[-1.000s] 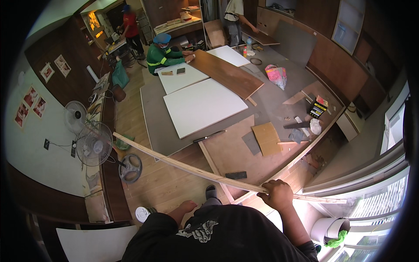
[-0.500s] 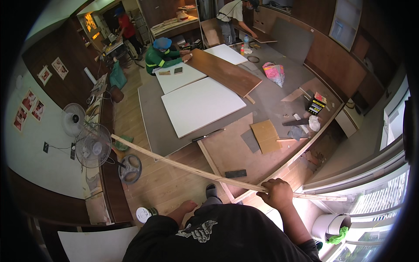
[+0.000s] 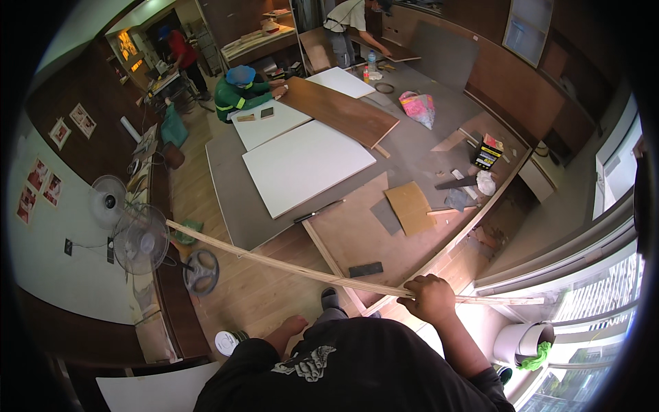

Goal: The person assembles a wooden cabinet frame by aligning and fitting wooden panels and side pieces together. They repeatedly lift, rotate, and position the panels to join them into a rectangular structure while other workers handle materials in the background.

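A long, thin wooden strip (image 3: pixel 295 269) runs slantwise across the view in front of my body. My right hand (image 3: pixel 430 297) is closed around it toward its right end, fingers wrapped over the top. The strip's left end reaches the standing fan, and its right end comes near the window. My left hand (image 3: pixel 295 325) hangs low beside my leg, apart from the strip; its fingers are too hidden to read. Just past the strip, a dark block (image 3: pixel 365 268) lies on a brown board (image 3: pixel 336 240).
White panels (image 3: pixel 309 167) and a brown plank (image 3: pixel 343 110) lie on a large grey sheet. A person in green (image 3: pixel 237 96) leans over them; two others stand farther back. The fan (image 3: pixel 141 240) is at left, a white bucket (image 3: pixel 511 342) at right, a can (image 3: pixel 228 341) at lower left.
The room has shifted slightly left and up in the view as my head turned. My right hand keeps its grip on the strip, which holds nearly the same slant.
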Available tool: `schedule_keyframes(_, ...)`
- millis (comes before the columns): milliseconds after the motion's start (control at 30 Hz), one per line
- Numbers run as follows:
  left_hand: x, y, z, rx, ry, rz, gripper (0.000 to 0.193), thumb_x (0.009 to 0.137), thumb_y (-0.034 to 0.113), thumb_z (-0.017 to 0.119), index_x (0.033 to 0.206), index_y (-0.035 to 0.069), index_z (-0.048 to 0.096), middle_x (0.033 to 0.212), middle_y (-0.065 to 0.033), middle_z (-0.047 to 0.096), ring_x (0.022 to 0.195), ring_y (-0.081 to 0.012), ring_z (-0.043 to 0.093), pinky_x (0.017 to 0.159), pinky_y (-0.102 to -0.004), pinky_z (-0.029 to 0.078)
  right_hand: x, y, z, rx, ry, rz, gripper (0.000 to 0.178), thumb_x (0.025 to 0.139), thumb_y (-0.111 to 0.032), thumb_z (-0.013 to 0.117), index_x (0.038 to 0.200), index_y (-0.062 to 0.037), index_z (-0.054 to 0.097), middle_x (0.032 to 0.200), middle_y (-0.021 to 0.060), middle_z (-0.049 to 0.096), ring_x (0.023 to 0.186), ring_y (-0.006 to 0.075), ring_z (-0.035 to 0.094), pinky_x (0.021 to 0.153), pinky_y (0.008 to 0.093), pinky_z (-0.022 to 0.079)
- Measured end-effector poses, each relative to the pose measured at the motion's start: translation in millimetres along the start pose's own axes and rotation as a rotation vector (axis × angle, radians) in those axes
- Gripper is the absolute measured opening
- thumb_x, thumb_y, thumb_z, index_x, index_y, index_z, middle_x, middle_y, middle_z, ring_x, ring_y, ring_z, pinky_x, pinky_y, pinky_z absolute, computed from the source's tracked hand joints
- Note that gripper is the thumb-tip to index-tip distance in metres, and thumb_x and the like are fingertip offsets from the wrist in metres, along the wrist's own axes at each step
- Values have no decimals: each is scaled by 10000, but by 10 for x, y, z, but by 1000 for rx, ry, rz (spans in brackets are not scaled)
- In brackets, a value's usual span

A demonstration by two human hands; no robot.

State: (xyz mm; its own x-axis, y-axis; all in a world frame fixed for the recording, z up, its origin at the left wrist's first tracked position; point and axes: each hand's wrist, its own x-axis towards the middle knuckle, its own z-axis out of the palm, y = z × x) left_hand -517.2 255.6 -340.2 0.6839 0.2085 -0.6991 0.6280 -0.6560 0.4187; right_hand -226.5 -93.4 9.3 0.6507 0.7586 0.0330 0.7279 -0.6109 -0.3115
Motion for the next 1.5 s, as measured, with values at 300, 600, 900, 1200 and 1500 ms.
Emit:
schedule_keyframes(300,183,-113,90,292,60,134,477,1015,429,524,951,39,792,1056,-227,747,1044,-400,700,980,-507,517,-20,-11,-35,4,-3,8,285,774,-362,825,923,-129,755,854,68,716,858,298,707,760,429,581)
schedule_keyframes(600,-86,122,-51,-223,120,-197,800,1003,714,381,912,21,770,938,-209,747,977,-391,712,931,-499,505,0,4,-20,-16,-52,19,340,793,-364,808,1013,-116,729,906,83,717,901,306,695,787,433,571)
schedule_keyframes(900,108,-210,83,-37,100,26,609,962,563,528,902,-10,727,873,-240,706,893,-412,702,806,-515,508,6,-4,-74,-4,-86,41,348,805,-351,805,1069,-139,724,931,72,717,926,294,693,807,427,571)
schedule_keyframes(1200,-109,105,-136,-218,115,-77,574,950,544,590,893,-11,722,818,-214,706,829,-409,701,767,-520,507,34,-45,-95,2,-79,39,351,797,-342,817,1077,-143,746,944,57,718,940,288,690,819,429,573)
schedule_keyframes(1500,-17,98,-51,-122,105,-104,570,957,541,582,955,-9,731,919,-253,719,942,-430,697,841,-511,521,67,-12,-90,20,-91,11,367,798,-310,818,1091,-106,730,958,78,724,925,299,695,819,435,571)
